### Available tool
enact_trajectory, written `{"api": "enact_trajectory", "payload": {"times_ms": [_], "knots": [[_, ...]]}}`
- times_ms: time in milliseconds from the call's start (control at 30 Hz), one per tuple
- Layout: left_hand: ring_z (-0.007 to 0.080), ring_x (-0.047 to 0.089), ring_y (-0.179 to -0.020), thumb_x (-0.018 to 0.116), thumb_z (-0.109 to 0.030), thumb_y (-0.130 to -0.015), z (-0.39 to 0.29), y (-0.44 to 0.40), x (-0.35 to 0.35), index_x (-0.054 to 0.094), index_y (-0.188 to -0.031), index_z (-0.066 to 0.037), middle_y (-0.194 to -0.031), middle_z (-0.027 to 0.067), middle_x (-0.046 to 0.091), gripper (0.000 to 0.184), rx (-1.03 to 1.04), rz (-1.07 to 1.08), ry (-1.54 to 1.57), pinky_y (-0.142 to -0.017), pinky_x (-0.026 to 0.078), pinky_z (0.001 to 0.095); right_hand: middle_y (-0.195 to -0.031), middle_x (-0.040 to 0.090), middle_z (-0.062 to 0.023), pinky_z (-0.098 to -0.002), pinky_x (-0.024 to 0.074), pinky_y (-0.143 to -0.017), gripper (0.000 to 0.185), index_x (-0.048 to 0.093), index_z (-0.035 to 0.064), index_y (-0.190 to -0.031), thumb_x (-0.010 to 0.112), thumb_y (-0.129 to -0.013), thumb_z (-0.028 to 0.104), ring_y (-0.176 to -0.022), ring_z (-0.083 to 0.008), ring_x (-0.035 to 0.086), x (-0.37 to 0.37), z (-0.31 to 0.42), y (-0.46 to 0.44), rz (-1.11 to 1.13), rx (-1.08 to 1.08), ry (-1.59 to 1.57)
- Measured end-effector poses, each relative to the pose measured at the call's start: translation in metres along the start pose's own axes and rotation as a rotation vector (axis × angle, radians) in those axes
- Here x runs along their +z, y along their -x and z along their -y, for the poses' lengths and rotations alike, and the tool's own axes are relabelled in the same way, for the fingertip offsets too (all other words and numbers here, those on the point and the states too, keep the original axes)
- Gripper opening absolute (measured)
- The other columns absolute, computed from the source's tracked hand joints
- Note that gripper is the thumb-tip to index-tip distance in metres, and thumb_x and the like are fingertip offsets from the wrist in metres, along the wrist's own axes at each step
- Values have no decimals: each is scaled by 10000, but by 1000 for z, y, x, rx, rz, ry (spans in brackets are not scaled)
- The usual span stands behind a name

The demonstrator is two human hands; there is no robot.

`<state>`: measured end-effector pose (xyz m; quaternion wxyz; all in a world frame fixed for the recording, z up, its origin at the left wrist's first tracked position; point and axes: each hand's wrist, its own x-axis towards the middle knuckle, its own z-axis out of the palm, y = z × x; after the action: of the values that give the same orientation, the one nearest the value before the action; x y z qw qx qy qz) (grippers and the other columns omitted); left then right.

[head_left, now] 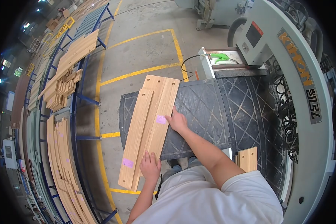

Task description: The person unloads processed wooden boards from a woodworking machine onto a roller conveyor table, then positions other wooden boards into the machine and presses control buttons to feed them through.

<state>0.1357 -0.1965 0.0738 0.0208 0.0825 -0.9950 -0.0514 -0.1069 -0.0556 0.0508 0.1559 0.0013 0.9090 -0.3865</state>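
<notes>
A narrow wooden board (136,130) with drilled holes lies lengthwise over a wider wooden board (164,97), its near end sticking out past it. Each carries a pink label, with writing too small to read. My right hand (178,122) grips the right edge of the wider board, thumb on top and the other fingers partly hidden along the edge. Near the lower end, my left hand (150,167) rests with fingers stretched out on the wood. Both boards lie tilted across a black-topped table (201,112).
A grey machine frame (306,74) arches along the right. On a ledge lies a green air gun (220,57) with a black hose. Another drilled board (247,159) sits at lower right. Left, a blue-framed roller conveyor (87,22) and stacked boards (63,149) stand beyond yellow floor lines.
</notes>
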Motion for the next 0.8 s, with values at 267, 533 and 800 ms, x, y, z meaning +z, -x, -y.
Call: {"api": "enact_trajectory", "payload": {"times_ms": [267, 533, 800], "knots": [[336, 507, -1147, 748, -288, -704, -3, -2, -14, 534, -1269, -98, -1396, 184, 458, 634, 12, 23, 10, -880, 425, 449, -898, 690, -179, -462, 505, -793, 808, 296, -14, -1444, 664, -834, 368, -902, -371, 658, -2, 2, 2, 7, 11, -10], [337, 550, -1068, 764, -223, -608, -4, -8, -15, 560, -1211, -72, -1340, 203, 510, 654, 19, 33, -6, -862, 467, 422, -926, 686, -191, -471, 500, -806, 811, 284, -4, -1454, 654, -838, 373, -922, -381, 650, -4, 6, 5, 11, 29, -16], [333, 561, -1059, 716, -255, -609, 17, -8, -13, 600, -1151, -57, -1283, 194, 557, 589, 119, -13, 154, -885, 458, 440, -855, 672, -87, -318, 561, -653, 540, 444, -21, -1326, 641, -861, 172, -787, -186, 676, 19, 10, 29, 182, 218, -1113]]}}
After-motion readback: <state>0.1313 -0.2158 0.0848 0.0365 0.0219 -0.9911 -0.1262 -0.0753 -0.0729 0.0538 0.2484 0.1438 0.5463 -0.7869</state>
